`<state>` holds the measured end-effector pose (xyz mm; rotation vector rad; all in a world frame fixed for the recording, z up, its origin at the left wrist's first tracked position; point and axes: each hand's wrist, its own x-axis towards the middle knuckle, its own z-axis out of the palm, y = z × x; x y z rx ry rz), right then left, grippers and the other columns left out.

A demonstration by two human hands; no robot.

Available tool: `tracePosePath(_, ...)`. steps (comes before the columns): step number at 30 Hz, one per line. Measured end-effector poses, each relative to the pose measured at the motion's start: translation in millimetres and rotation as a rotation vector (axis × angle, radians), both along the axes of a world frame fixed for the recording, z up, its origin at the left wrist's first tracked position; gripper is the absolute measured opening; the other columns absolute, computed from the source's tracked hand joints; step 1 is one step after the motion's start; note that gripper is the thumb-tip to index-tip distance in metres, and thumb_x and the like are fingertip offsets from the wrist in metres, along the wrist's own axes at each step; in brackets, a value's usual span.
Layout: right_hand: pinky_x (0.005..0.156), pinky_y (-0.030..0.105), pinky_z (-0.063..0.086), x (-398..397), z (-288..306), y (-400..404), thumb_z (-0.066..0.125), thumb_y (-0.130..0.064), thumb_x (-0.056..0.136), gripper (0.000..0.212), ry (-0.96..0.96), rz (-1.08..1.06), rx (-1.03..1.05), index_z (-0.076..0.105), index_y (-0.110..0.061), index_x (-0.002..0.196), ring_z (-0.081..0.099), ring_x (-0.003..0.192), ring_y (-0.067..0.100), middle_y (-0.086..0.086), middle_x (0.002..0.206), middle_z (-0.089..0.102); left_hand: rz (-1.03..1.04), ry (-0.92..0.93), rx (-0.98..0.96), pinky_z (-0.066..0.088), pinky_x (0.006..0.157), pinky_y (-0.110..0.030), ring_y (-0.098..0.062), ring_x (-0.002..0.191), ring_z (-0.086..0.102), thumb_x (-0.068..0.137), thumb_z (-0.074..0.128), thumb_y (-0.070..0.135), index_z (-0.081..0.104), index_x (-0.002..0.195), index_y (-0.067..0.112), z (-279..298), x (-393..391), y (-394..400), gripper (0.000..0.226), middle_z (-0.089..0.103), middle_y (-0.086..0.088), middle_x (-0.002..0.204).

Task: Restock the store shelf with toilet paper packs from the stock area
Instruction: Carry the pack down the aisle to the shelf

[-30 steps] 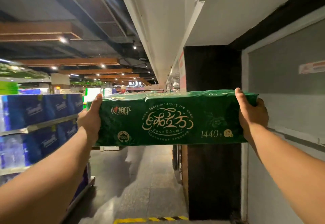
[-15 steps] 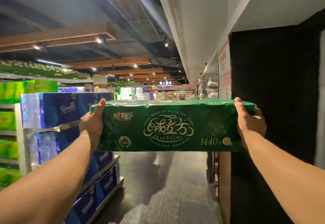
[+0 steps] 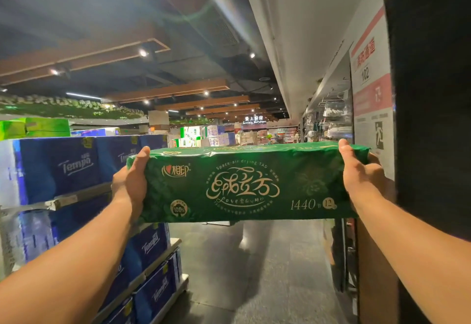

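Both hands' grip clamps the green toilet paper pack (image 3: pixel 244 183) ends; aisle floor (image 3: pixel 254 272) below.

**Counts in the aisle**

One green toilet paper pack (image 3: pixel 244 183). Two hands: left hand (image 3: pixel 131 183), right hand (image 3: pixel 362 178). Blue packs (image 3: pixel 58 168) on the shelf rack (image 3: pixel 76 199): at least seven with faces showing, more cut off. One wall sign (image 3: pixel 370 94). One black pillar (image 3: pixel 433 94).
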<state>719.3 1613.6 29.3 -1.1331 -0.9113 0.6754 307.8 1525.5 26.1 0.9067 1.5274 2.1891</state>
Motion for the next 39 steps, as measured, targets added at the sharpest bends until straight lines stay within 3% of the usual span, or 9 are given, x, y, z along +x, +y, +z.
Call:
tracePosePath(3, 0.123, 0.04, 0.007, -15.3, 5.8, 82.0, 0.05, -0.055, 0.099, 0.089, 0.01, 0.131, -0.008, -0.002, -0.015, 0.16, 0.008, 0.154, 0.031, 0.009, 0.168, -0.005, 0.077, 0.029, -0.047, 0.051, 0.1, -0.052, -0.031, 0.1, 0.068, 0.053, 0.063, 0.094, 0.068, 0.087, 0.024, 5.1, -13.4, 83.4, 0.078, 0.073, -0.005, 0.105)
tracePosePath(7, 0.122, 0.045, 0.008, -27.7, 18.3, 216.7, 0.055, -0.062, 0.093, 0.103, 0.048, 0.116, 0.022, -0.004, -0.01, 0.16, 0.011, 0.153, 0.033, 0.01, 0.168, 0.005, 0.106, 0.078, -0.07, 0.049, 0.102, -0.051, -0.035, 0.104, 0.067, 0.052, 0.056, 0.099, 0.071, 0.092, 0.025, 17.7, -24.9, 187.8, 0.086, 0.072, -0.011, 0.109)
tracePosePath(14, 0.11, 0.053, 0.037, -78.3, 13.4, 402.4, 0.048, -0.096, 0.057, 0.125, 0.027, 0.064, -0.037, 0.032, -0.01, 0.146, 0.046, 0.128, 0.039, 0.014, 0.139, 0.047, 0.106, 0.006, -0.046, 0.053, 0.097, -0.051, -0.03, 0.1, 0.067, 0.056, 0.066, 0.088, 0.069, 0.099, 0.019, 18.7, -66.8, 367.2, 0.082, 0.07, -0.008, 0.111)
tracePosePath(18, 0.1, 0.051, 0.046, -113.4, 9.3, 507.6, 0.05, -0.092, 0.067, 0.095, -0.026, -0.005, -0.026, 0.052, -0.014, 0.121, 0.056, 0.109, 0.035, 0.012, 0.122, 0.059, 0.127, -0.013, -0.042, 0.053, 0.097, -0.054, -0.032, 0.101, 0.068, 0.044, 0.067, 0.095, 0.069, 0.1, 0.02, 14.2, -106.6, 478.8, 0.094, 0.07, -0.008, 0.113)
tracePosePath(21, 0.096, 0.051, 0.05, -141.1, 9.5, 594.0, 0.042, -0.101, 0.055, 0.105, -0.043, -0.01, -0.012, 0.054, -0.018, 0.118, 0.059, 0.105, 0.035, 0.01, 0.117, 0.062, 0.119, -0.027, -0.028, 0.052, 0.098, -0.055, -0.034, 0.103, 0.067, 0.037, 0.067, 0.098, 0.069, 0.1, 0.018, 17.3, -135.6, 562.0, 0.103, 0.07, -0.009, 0.115)
tracePosePath(25, 0.094, 0.047, 0.049, -168.7, 10.3, 704.2, 0.05, -0.094, 0.067, 0.093, -0.048, 0.011, -0.02, 0.055, -0.021, 0.125, 0.058, 0.109, 0.034, 0.006, 0.121, 0.061, 0.094, 0.013, -0.02, 0.052, 0.088, -0.044, -0.031, 0.101, 0.064, 0.067, 0.07, 0.08, 0.066, 0.121, 0.008, 21.7, -153.6, 665.3, 0.09, 0.065, -0.011, 0.118)
tracePosePath(29, 0.099, 0.051, 0.046, -195.9, 1.5, 815.2, 0.053, -0.09, 0.071, 0.09, -0.029, 0.04, -0.003, 0.055, -0.021, 0.13, 0.056, 0.116, 0.036, 0.009, 0.126, 0.06, 0.104, 0.008, -0.015, 0.053, 0.093, -0.047, -0.03, 0.101, 0.066, 0.067, 0.072, 0.079, 0.063, 0.11, 0.011, 18.0, -180.6, 772.5, 0.081, 0.067, -0.008, 0.111)
tracePosePath(34, 0.105, 0.057, 0.043, -241.1, -6.1, 975.3, 0.039, -0.108, 0.043, 0.126, -0.048, 0.111, 0.008, 0.05, -0.025, 0.138, 0.053, 0.123, 0.038, 0.008, 0.136, 0.057, 0.155, -0.014, 0.003, 0.047, 0.09, -0.044, -0.027, 0.101, 0.062, 0.073, 0.07, 0.075, 0.059, 0.113, 0.015, 1.5, -211.9, 906.0, 0.073, 0.064, -0.003, 0.106)
tracePosePath(39, 0.103, 0.052, 0.044, -299.5, 11.0, 1129.6, 0.047, -0.096, 0.067, 0.103, -0.085, 0.211, 0.054, 0.051, -0.021, 0.138, 0.053, 0.122, 0.038, 0.011, 0.134, 0.057, 0.246, -0.036, -0.026, 0.048, 0.093, -0.046, -0.028, 0.101, 0.063, 0.058, 0.068, 0.085, 0.061, 0.097, 0.02, 6.5, -248.8, 1018.9, 0.076, 0.066, -0.005, 0.11)
